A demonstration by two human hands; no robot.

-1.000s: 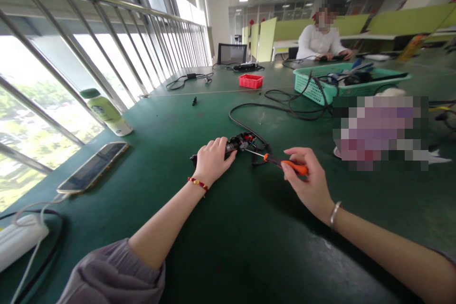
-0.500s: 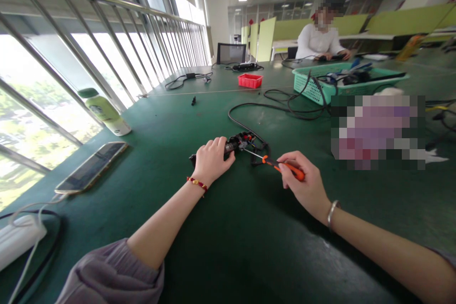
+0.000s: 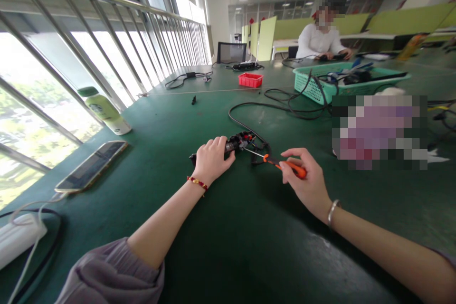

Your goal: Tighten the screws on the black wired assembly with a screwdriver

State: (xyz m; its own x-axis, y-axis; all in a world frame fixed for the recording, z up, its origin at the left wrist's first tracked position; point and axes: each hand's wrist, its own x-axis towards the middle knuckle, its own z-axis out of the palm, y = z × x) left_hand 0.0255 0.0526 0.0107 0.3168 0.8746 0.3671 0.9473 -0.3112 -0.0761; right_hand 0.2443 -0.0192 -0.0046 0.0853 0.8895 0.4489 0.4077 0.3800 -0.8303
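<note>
My left hand point(image 3: 213, 159) is wrapped over a black corded device point(image 3: 233, 143) and presses it to the green table. The device's right end is opened up, with red parts and thin wires showing; what lies under my palm is hidden. My right hand point(image 3: 305, 176) holds an orange and black screwdriver point(image 3: 281, 165) by its handle, the index finger raised a little off it. Its thin shaft points left, and the tip meets or nearly meets the opened end; I cannot tell if it sits in a screw. A small black part lies just beneath the shaft.
A black cable point(image 3: 245, 104) runs from the device toward a green basket point(image 3: 311, 88) of tools. Behind stands a small red bin point(image 3: 250, 80). At left are a phone point(image 3: 91, 167), a bottle point(image 3: 105, 110) and a white power strip point(image 3: 21, 237). A person point(image 3: 319, 40) sits across the table.
My right hand's fingers have loosened and lifted slightly on the screwdriver handle, and the hand has shifted a touch to the right. My left hand stays on the device.
</note>
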